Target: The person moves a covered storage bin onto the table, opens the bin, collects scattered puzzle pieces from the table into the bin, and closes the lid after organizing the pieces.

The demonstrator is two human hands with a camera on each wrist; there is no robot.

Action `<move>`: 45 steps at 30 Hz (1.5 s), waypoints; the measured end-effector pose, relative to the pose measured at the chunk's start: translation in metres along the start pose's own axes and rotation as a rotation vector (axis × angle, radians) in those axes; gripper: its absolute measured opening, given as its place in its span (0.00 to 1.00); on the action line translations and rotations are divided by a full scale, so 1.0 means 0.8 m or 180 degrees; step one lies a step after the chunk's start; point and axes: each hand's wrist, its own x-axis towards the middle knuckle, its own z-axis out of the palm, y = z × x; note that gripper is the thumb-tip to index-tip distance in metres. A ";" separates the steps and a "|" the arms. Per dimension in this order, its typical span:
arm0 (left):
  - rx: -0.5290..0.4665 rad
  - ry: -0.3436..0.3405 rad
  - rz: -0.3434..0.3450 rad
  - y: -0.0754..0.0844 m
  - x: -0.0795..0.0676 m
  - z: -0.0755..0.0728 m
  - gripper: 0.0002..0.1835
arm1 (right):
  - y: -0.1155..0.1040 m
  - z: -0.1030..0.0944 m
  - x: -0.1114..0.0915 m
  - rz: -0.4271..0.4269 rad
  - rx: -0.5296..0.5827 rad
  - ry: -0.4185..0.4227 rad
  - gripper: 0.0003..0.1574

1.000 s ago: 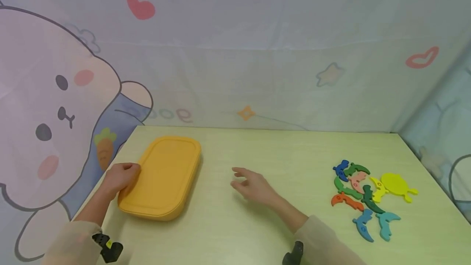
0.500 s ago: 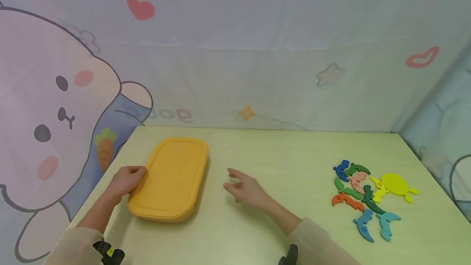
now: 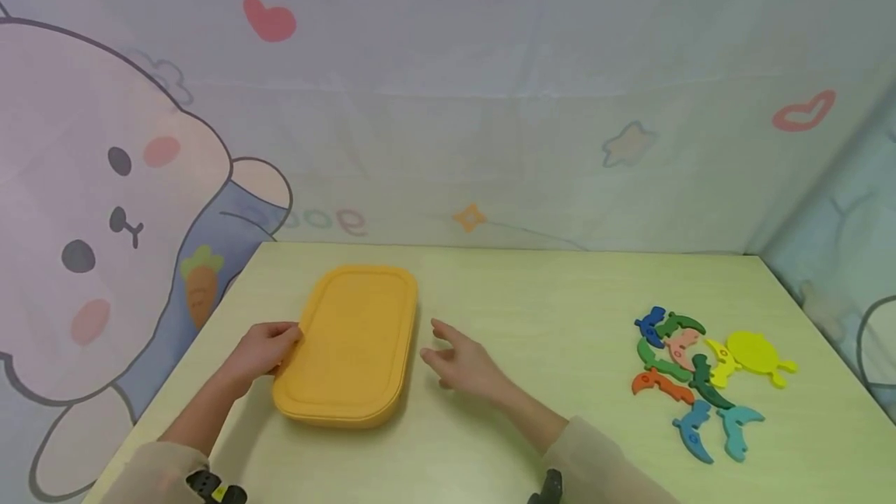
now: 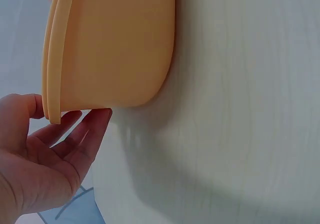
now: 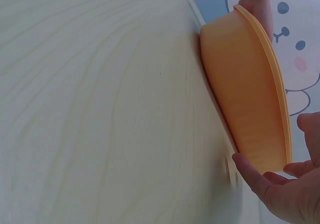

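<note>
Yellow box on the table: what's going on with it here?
A person's left hand has its grip on the left rim of the yellow box, whose lid is on. The right hand is beside the box's other side, fingers apart and not holding it; the head view shows a gap between them. Farther right on the table, small coloured pieces lie beside a bright yellow turtle-like piece.

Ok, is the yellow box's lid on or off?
On: in the head view, the lid covers the whole top of the yellow box.
</note>
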 end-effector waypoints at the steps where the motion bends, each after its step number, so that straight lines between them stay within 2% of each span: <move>1: -0.0010 -0.0012 0.0000 0.001 -0.001 0.002 0.25 | 0.000 0.001 0.000 -0.0008 0.0013 0.0006 0.41; 10: -0.0042 -0.0155 0.0012 0.011 -0.005 0.019 0.26 | -0.001 0.004 0.000 0.0064 0.0113 0.0131 0.43; 18: -0.0282 -0.0339 0.0055 0.013 0.000 0.032 0.26 | -0.001 0.001 0.002 0.0176 0.0234 0.0293 0.40; 24: -0.0458 -0.0513 0.0132 0.016 -0.001 0.040 0.27 | -0.002 -0.003 0.002 0.0276 0.0351 0.0316 0.39; 32: -0.0546 -0.0483 0.0125 0.019 -0.001 0.050 0.27 | 0.002 -0.010 0.002 0.0356 0.0504 0.0293 0.37; 45: -0.0564 -0.0436 0.0131 0.034 -0.001 0.071 0.26 | 0.010 -0.031 -0.009 0.0371 0.0535 0.0242 0.39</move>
